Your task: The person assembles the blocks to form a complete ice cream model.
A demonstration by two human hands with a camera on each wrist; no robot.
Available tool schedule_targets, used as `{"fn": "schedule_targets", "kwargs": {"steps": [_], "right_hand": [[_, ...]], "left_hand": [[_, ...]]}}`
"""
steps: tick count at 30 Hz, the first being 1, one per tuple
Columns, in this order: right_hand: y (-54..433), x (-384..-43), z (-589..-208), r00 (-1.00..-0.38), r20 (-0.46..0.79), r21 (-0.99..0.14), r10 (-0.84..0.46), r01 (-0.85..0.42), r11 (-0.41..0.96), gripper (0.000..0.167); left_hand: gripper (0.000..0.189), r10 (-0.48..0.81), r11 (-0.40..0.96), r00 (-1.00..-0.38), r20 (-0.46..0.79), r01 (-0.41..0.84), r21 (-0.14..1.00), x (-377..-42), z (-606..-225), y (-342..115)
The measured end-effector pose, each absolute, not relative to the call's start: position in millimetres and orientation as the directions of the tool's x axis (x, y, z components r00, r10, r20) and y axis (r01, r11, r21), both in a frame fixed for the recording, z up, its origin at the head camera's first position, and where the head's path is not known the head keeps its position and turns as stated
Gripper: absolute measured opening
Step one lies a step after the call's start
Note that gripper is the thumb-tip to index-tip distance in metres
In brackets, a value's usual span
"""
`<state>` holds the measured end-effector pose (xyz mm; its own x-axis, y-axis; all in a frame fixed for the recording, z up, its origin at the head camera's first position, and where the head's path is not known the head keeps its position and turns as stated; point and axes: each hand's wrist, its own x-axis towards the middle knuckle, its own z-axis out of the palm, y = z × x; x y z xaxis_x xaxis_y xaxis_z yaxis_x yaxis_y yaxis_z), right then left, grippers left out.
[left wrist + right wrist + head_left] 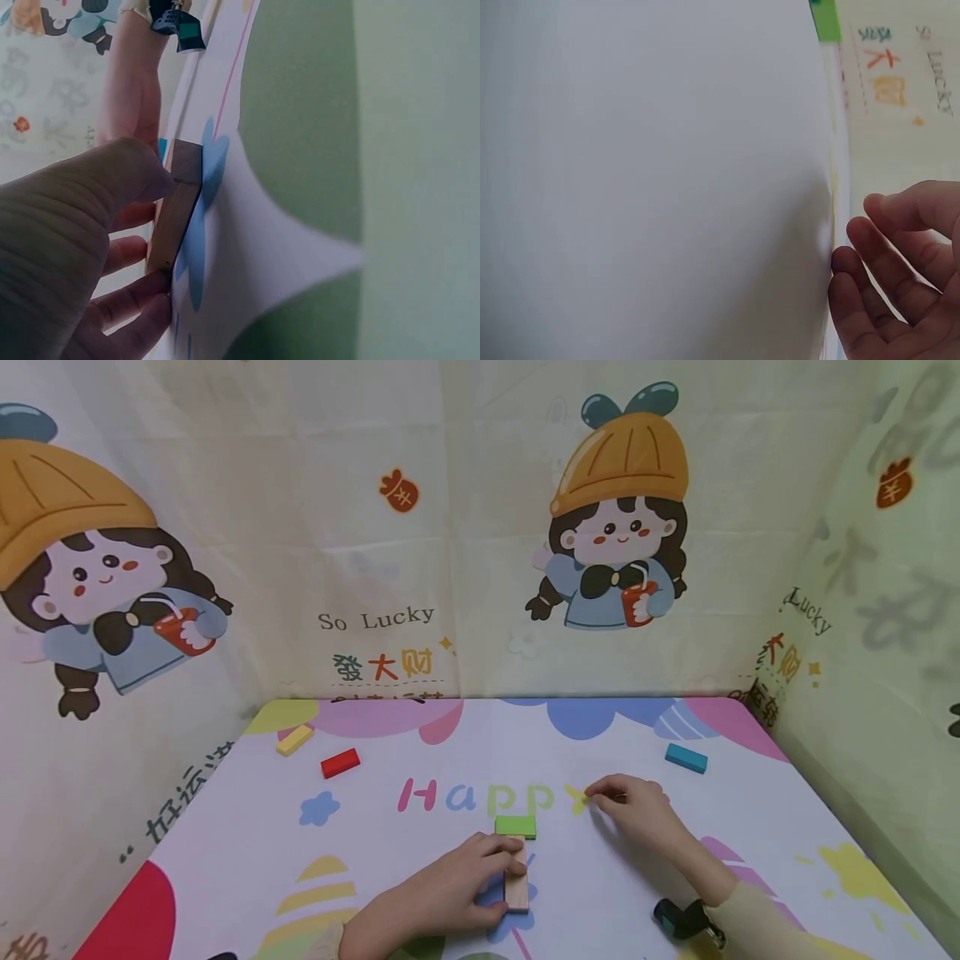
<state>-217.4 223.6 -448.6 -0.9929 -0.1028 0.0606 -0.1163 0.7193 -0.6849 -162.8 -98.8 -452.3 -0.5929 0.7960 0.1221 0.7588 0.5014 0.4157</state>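
Note:
A plain wooden block (pixel 517 893) lies on the printed table, its long side running away from me. My left hand (pixel 457 885) holds it from the left, thumb by its near end and fingers reaching over its far part. In the left wrist view the thumb presses at one end of the wooden block (pixel 180 210), with fingertips along its other side. Right at its far end sits a green block (pixel 515 827), set crosswise. My right hand (pixel 637 806) hovers low by the printed letter y, its fingers loosely bent with nothing between them in the right wrist view.
Toward the back left lie a red block (pixel 341 763) and a yellow block (pixel 296 740). A blue block (pixel 686 758) is at the back right. Patterned cloth (pixel 480 568) hangs behind and beside the table. A black wrist camera (pixel 678 920) is on the right forearm.

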Motion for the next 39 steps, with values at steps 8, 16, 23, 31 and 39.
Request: {"fn": "schedule_targets", "kwargs": {"steps": [8, 16, 23, 31, 39], "right_hand": [[262, -217, -443, -0.994, 0.078, -0.639, -0.079, -0.111, 0.761, 0.016], [305, -219, -442, -0.997, 0.077, -0.598, 0.003, -0.044, 0.8, 0.026], [334, -216, -442, -0.995, 0.079, -0.591, 0.062, 0.003, 0.806, 0.032], [355, -219, -439, -0.985, 0.063, -0.592, 0.158, 0.09, 0.801, 0.041], [361, -229, -438, -0.969, -0.016, -0.601, 0.245, 0.205, 0.773, 0.057]], "left_hand": [[0.035, 0.799, 0.491, -0.581, 0.153, 0.778, 0.392, -163, -454, -99], [0.035, 0.795, 0.499, -0.587, 0.151, 0.776, 0.386, -161, -452, -98], [0.035, 0.794, 0.5, -0.591, 0.145, 0.769, 0.398, -160, -451, -97], [0.034, 0.798, 0.487, -0.579, 0.169, 0.783, 0.387, -159, -454, -97], [0.035, 0.798, 0.488, -0.576, 0.177, 0.79, 0.371, -159, -455, -97]]}}
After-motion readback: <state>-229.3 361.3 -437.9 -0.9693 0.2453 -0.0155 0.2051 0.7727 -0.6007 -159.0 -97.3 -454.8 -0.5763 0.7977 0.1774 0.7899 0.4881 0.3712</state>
